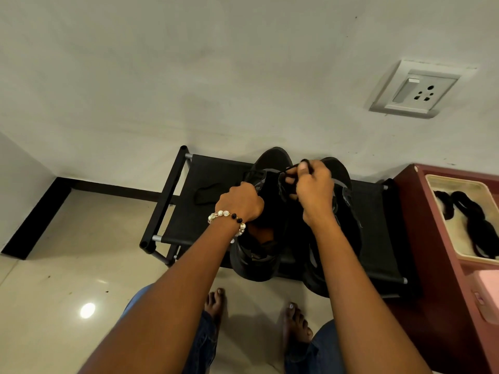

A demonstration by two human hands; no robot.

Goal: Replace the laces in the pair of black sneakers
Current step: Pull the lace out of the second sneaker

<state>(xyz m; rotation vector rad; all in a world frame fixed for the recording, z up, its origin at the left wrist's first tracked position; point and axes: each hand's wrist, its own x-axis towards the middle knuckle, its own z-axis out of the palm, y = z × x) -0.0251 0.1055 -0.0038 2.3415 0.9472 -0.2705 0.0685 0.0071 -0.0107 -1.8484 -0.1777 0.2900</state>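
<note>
Black fabric rack (205, 182) first, at far left, low against the wall, carrying both sneakers. Left hand (241, 201), beaded bracelet (226, 218) at the wrist, fingers curled round the collar edge of the left sneaker (256, 255), steadying it; heel toward the bare feet, toe toward the wall. Just right of those fingers, a black lace (285, 182) bunched loosely above the eyelets. Right hand (314, 187) next, fingers pinching that lace near its end, thumb on top. Right sneaker (348, 211) under and beyond that hand, touching its mate. Well right of the fingers, a cream tray (456, 184) with dark bundles, probably spare laces, though hard to tell.

Likely handling: lace limp, light, thin, prone to slipping, so best pinched close to the tip. Shoe light, upper soft and collapsing, so best braced at the collar or the stiffer heel.
</note>
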